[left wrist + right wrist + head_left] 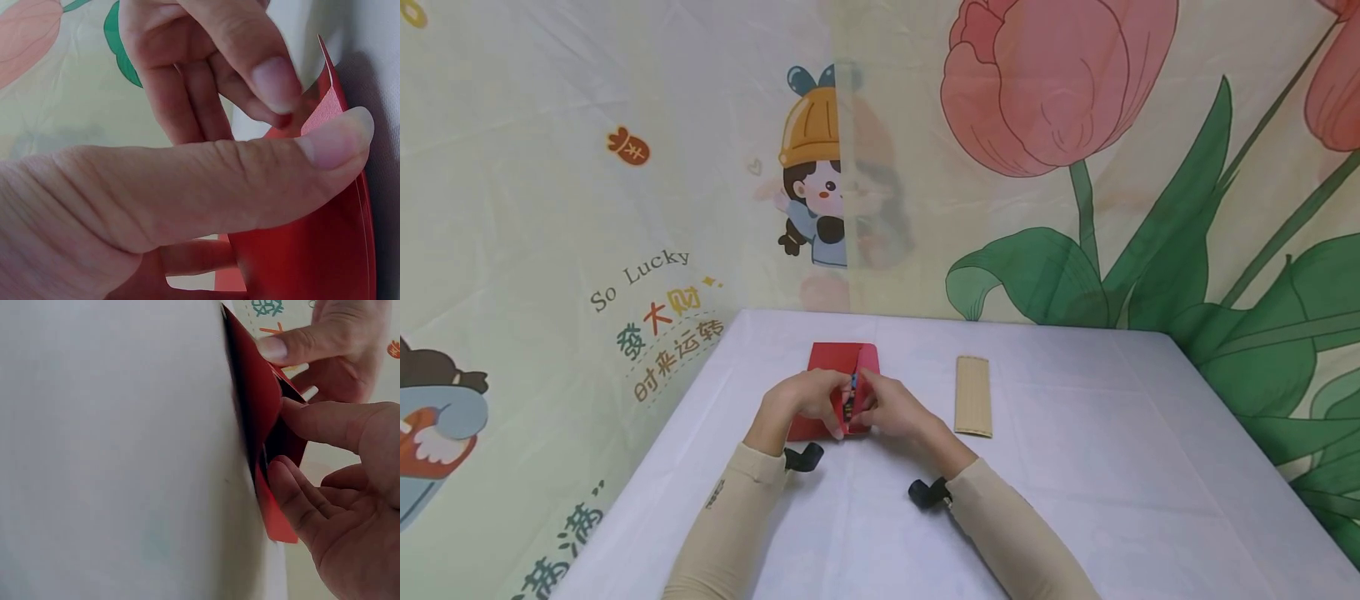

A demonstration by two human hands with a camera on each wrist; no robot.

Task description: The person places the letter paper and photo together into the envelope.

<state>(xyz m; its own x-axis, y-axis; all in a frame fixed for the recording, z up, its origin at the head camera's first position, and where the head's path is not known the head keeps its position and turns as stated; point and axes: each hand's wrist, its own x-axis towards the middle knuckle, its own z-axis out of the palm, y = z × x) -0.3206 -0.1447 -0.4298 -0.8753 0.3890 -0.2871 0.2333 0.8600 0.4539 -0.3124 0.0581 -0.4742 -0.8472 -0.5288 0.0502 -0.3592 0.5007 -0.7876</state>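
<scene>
A red envelope [823,357] stands partly raised on the white table, its mouth spread and a pink-red flap [869,357] on its right. A dark, multicoloured strip shows in the gap in the head view. My left hand [811,394] pinches the envelope's left part, thumb [337,140] across one face and fingers behind. From the right, my right hand [892,407] reaches its thumb and fingertips [284,481] into the mouth, thumb and fingers apart in the right wrist view. The envelope's inside is mostly dark there.
A flat tan, wood-like rectangular piece [973,397] lies on the table [1090,467] to the right of my hands. Black wrist mounts [929,494] sit at both sleeve cuffs. Printed cloth with tulips and cartoon figures hangs behind and to the left.
</scene>
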